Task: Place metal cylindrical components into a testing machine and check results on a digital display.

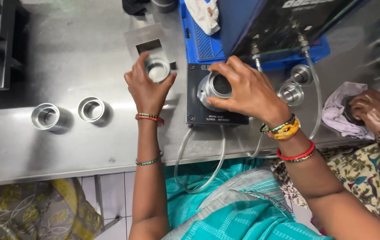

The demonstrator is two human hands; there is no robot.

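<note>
My left hand (147,89) grips a shiny metal ring (157,69) just above a small flat metal plate (147,38) on the steel table. My right hand (246,91) holds another metal ring (214,86) seated on a black square gauge block (196,113), its fingers wrapped around the ring's right side. Thin clear hoses (218,160) run from the block over the table edge.
Two metal rings (45,116) (91,109) stand on the steel table (65,151) at left, two more (291,93) right of the block. A blue-based instrument (207,44) sits behind. A co-worker's hand (372,111) at right rubs a part with a lilac cloth (336,111).
</note>
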